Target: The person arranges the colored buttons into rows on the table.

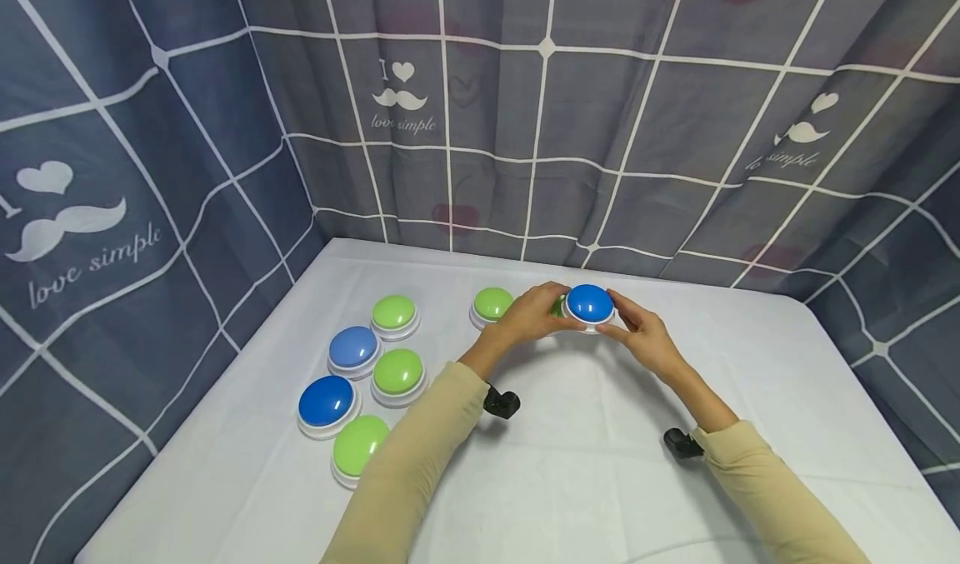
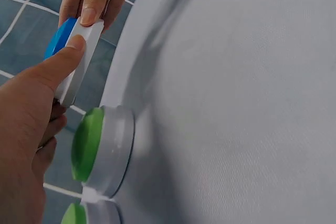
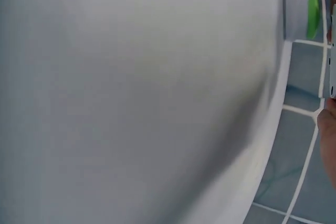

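Both hands hold a blue dome push button (image 1: 589,303) with a white round base, raised above the far part of the table. My left hand (image 1: 534,312) grips its left side, thumb along the white base (image 2: 84,59). Its right side is pinched by my right hand (image 1: 647,341), thumb below and fingers above. Partly hidden behind the left hand and the held button is a green button (image 1: 557,306). Another green button (image 1: 492,302) stands just left of that hand. At the right wrist view's edge only part of the right hand (image 3: 327,140) shows.
On the table's left side stand more buttons: a dark blue one (image 1: 326,401), a lighter blue one (image 1: 353,347), and green ones (image 1: 393,312), (image 1: 397,371) beside them; the left sleeve (image 1: 420,456) overlaps a nearer green button (image 1: 358,447). A grey grid curtain (image 1: 487,106) hangs behind the white table (image 1: 585,464).
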A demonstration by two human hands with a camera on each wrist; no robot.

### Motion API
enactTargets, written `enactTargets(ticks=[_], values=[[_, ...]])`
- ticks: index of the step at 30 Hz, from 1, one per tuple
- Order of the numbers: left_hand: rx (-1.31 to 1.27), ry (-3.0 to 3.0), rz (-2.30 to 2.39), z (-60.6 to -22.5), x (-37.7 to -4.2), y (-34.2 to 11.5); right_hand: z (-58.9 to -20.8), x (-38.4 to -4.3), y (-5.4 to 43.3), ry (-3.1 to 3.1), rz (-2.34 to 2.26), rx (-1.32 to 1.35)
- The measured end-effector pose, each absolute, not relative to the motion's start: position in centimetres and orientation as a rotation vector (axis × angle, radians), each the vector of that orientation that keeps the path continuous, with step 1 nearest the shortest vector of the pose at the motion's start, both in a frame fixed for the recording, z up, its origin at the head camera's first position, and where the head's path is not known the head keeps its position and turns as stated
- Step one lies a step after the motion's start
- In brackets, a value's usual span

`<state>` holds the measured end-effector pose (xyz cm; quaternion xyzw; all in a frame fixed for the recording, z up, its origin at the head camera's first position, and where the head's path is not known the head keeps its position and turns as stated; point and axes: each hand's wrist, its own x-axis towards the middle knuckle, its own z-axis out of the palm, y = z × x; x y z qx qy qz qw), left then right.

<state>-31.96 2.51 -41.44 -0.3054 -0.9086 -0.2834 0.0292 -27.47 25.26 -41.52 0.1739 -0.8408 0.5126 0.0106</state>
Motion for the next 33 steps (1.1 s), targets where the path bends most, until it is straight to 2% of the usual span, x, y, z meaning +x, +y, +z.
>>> enactTargets(ticks=[4,11,17,33], values=[[-0.935,-2.847,-0.764,-41.7,-32.4,3.3,-43.1,-28.3,26.2,-2.612,1.567,0.547],[-0.932,-2.924,-0.609,-41.7,-32.9,4.3,-42.2,-27.9,26.1,-2.645,1.509,0.548],[-0.930,-2.970,-0.496,-41.6,-33.3,4.8,-44.6,-29.9,27.2,-2.674,1.423,0.557],[-1.010,-2.974,-0.185,-41.6,-34.0,5.9,-44.5,-30.1,26.9,-2.797,1.208,0.530]])
